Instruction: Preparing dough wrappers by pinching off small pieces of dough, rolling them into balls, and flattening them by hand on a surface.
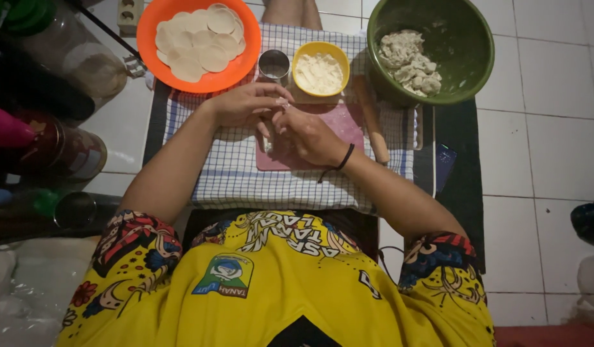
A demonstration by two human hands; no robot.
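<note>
The left hand (245, 103) and right hand (310, 136) meet over the pink board (348, 128), fingers curled on something hidden, probably dough, so their grip I cannot tell; the next disc would join the orange plate (149, 29).

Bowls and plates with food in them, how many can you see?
3. The orange plate of flat dough rounds sits top left, the small yellow bowl of flour is in the middle, and the big green bowl of dough lumps is top right. None looks hidden.
</note>
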